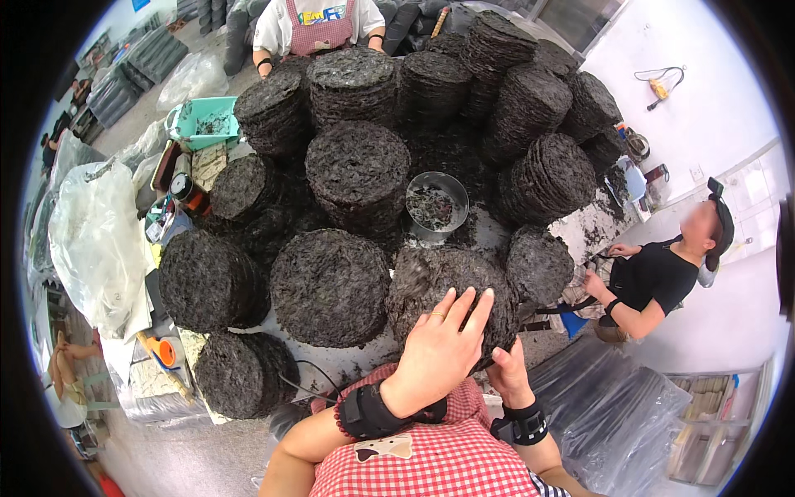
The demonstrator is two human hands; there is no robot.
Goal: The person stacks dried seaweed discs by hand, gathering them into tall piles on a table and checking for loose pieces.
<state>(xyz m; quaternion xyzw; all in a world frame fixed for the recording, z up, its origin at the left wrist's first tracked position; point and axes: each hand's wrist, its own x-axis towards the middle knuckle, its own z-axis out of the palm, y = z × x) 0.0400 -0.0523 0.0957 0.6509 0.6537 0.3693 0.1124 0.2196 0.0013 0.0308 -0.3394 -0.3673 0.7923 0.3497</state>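
Note:
A stack of round, dark dried seaweed sheets [422, 277] stands right in front of me at the table's near edge. My left hand [443, 344] lies flat on its top, fingers stretched out and pointing away from me. At the stack's near right edge, my right hand [509, 377] is curled against the rim of the seaweed; some of its fingers are hidden. Another seaweed stack [331, 286] is close by on the left, and a smaller one [538, 265] on the right. Beyond them sits a round metal tin [436, 205] with seaweed scraps inside.
Several tall seaweed stacks [352, 87] crowd the table's far side. A turquoise basin [203, 123] and a clear plastic bag [98, 240] are at left. One person [662, 277] is at right, another [319, 25] across the table. Plastic-wrapped bundles [604, 406] lie at lower right.

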